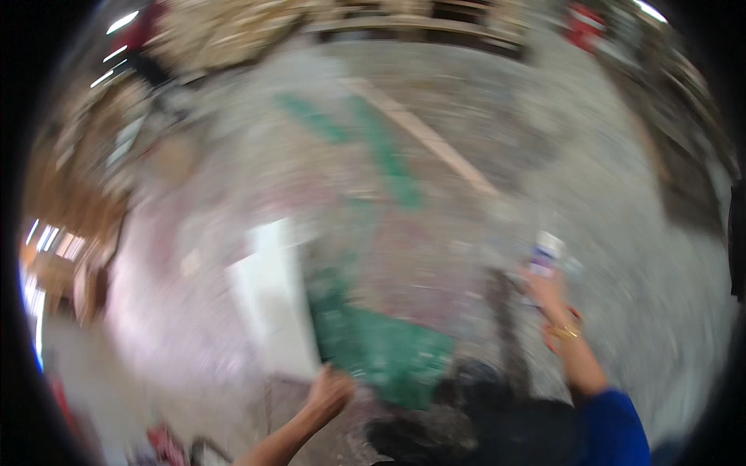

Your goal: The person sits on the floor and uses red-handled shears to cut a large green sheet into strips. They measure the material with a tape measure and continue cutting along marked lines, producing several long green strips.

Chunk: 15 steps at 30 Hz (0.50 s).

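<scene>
My left hand (329, 393) is closed on the lower corner of a white flat panel (278, 299), which stretches up and away from it at the left of the middle. Further out on the right, my right hand (547, 289) is wrapped round a small white and purple container (545, 255); motion blur hides its exact kind. A bracelet (562, 332) circles the right wrist, and a blue sleeve covers the upper arm. Beside the panel is a green patch (400, 353); whether it is paint or a sheet on the floor, I cannot tell.
A long pale wooden strip (423, 133) lies slanting across the concrete floor (497, 109). Wooden pallets (423, 31) stand at the far side, with stacked wood (221, 35) left of them. A red object (584, 27) is at the far right. Dark shoes show below.
</scene>
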Each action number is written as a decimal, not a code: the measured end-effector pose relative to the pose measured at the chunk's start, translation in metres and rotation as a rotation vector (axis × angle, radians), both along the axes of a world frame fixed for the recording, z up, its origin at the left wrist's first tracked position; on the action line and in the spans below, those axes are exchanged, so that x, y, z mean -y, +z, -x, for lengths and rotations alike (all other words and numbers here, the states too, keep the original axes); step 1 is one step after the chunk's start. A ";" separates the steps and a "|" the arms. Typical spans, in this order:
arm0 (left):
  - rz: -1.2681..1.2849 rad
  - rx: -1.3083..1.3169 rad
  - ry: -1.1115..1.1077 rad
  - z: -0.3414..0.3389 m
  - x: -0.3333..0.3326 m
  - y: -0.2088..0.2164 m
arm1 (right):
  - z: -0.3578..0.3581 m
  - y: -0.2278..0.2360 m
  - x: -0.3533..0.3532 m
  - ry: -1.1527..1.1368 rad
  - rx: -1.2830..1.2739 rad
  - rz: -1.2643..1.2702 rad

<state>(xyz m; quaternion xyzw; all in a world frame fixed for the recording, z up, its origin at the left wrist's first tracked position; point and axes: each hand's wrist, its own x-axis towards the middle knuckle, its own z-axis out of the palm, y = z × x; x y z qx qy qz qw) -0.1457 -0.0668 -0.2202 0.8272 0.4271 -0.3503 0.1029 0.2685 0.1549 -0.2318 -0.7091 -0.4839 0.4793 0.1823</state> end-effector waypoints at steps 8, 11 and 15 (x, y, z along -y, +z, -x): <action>-0.462 0.487 -0.042 -0.018 -0.015 0.042 | -0.163 -0.048 0.030 0.380 0.667 -0.254; -0.687 0.524 0.103 -0.001 -0.058 0.081 | -0.138 -0.039 -0.045 0.467 0.655 -0.285; -0.819 0.571 0.186 0.030 -0.115 0.093 | -0.162 -0.055 -0.051 0.194 0.521 -0.438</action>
